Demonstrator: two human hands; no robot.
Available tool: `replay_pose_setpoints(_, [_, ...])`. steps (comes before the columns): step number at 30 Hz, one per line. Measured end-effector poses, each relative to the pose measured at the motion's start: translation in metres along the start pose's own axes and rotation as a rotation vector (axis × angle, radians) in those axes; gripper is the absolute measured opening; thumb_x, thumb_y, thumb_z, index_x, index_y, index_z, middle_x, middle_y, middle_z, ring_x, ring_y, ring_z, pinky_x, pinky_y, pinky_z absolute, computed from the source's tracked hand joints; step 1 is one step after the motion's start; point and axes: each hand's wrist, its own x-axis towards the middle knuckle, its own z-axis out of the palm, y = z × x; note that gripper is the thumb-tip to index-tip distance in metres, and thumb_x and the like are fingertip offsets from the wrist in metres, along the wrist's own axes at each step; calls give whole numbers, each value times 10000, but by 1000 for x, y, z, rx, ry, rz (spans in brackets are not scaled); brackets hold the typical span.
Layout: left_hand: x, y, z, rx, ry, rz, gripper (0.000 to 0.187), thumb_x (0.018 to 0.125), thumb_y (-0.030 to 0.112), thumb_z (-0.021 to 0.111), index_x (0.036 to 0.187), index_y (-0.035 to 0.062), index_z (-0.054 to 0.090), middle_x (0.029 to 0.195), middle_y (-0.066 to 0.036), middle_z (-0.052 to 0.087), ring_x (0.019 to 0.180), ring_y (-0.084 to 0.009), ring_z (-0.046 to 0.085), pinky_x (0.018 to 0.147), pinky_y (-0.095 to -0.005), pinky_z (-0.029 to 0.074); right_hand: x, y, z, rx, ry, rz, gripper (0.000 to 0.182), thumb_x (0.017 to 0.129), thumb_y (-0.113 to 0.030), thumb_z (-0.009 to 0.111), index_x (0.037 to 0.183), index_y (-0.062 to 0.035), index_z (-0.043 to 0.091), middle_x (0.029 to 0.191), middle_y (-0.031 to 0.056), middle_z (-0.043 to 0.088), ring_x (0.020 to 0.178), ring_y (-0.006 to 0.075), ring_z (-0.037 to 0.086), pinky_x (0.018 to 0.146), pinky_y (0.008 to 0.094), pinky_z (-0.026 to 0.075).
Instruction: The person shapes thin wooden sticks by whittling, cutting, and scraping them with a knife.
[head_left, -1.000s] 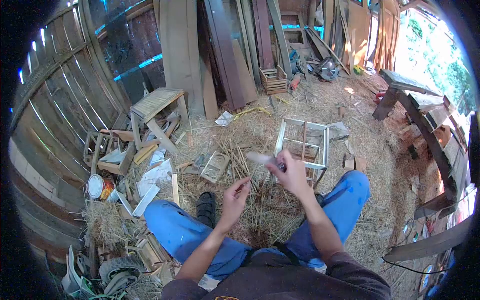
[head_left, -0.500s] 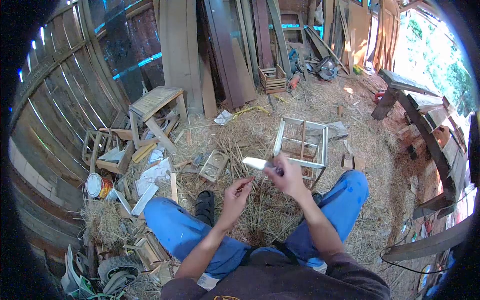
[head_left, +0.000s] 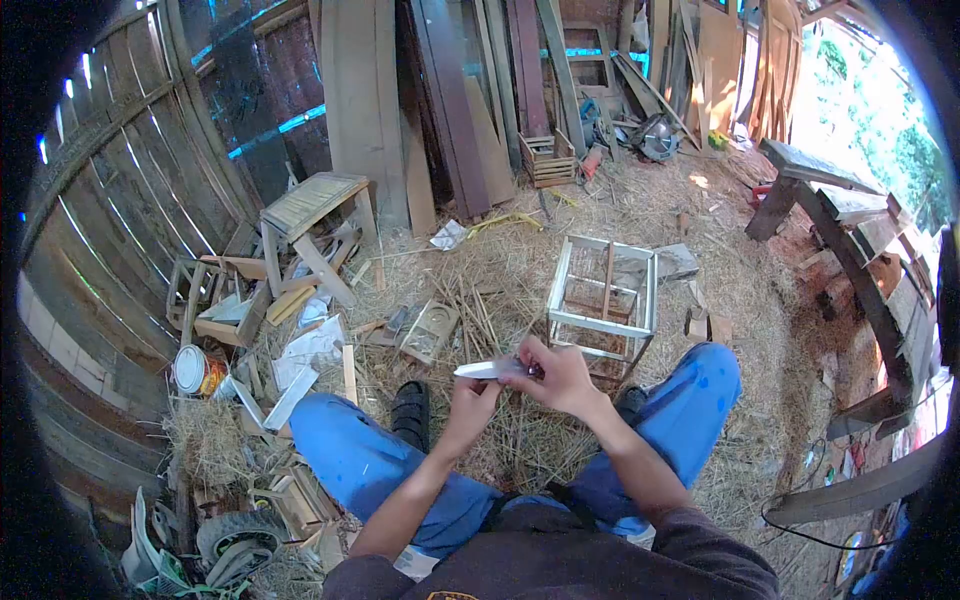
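Head view: right hand (head_left: 558, 378) around knife (head_left: 490, 370), unlabelled.

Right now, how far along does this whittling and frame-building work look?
Done: a pale wooden frame stands assembled on the straw floor, with loose sticks beside it. In hand: the right hand holds a knife, its blade over the left hand, whose grip is on a thin sliver too small to make out. Left: the frame's sides are open, so more slats probably remain.

I wear blue trousers (head_left: 350, 455), a dark short-sleeved shirt (head_left: 560, 560) and black sandals (head_left: 411, 410); my forearms are bare.
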Motion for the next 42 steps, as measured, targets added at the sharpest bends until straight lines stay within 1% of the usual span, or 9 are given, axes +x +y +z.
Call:
replay_pose_setpoints(4, [4,9,-3,-79,-65,-4,265,978,154,618,1189,6,679,1014,-25,702,846,-67,606,742,-247,474,12,24,0,-76,264,-33,387,816,-351,798,865,-70,537,631,108,591,529,257,613,491,348,451])
replay_pose_setpoints(7, [-6,5,-1,19,-66,68,279,985,166,614,1211,14,673,986,-19,696,817,-57,584,730,-239,469,19,43,-20,-115,379,227,372,804,-326,808,852,-66,546,635,101,600,523,244,602,496,346,454])
replay_pose_setpoints(11, [-2,8,-3,14,-42,41,262,983,140,607,1202,11,669,986,-11,687,810,-54,567,738,-227,463,2,33,-2,-80,242,-35,373,795,-330,821,887,-68,572,649,92,617,527,243,613,505,339,466])
replay_pose_setpoints(15, [-1,-2,-12,25,-55,-42,237,981,116,592,1177,8,668,1004,-9,684,819,-57,566,753,-225,461,4,15,4,-13,-13,-23,412,771,-366,837,904,-76,577,653,87,623,518,249,618,501,340,471])
replay_pose_setpoints(19, [2,4,-5,50,-42,177,229,974,112,596,1167,14,670,969,10,682,792,-48,562,692,-226,453,9,18,-6,-105,87,-16,413,781,-378,829,893,-80,566,635,97,605,523,265,623,491,350,464])
replay_pose_setpoints(27, [3,-4,-4,-14,-44,30,255,977,135,619,1197,15,668,976,10,687,803,-43,567,672,-223,447,5,7,-6,-69,-18,-9,412,773,-373,832,875,-88,553,619,98,583,515,269,612,482,367,447])
replay_pose_setpoints(32, [3,12,2,-12,-74,30,245,988,155,606,1191,27,657,908,23,653,738,-17,524,598,-191,415,10,23,-17,-93,217,67,407,746,-324,857,880,-77,563,683,107,604,582,270,636,519,352,470])
replay_pose_setpoints(38, [14,8,0,-271,-276,-73,184,1015,160,549,1147,49,614,891,4,644,721,-19,515,581,-180,410,3,13,-19,-73,34,-13,430,802,-426,791,946,-94,558,713,99,669,591,320,668,518,404,503])
replay_pose_setpoints(42, [25,49,8,-140,-256,-86,248,1011,135,545,1234,49,610,885,10,648,715,-16,520,579,-187,416,18,8,-31,-109,13,-8,451,840,-481,740,958,-90,548,711,118,673,589,334,667,517,419,498])
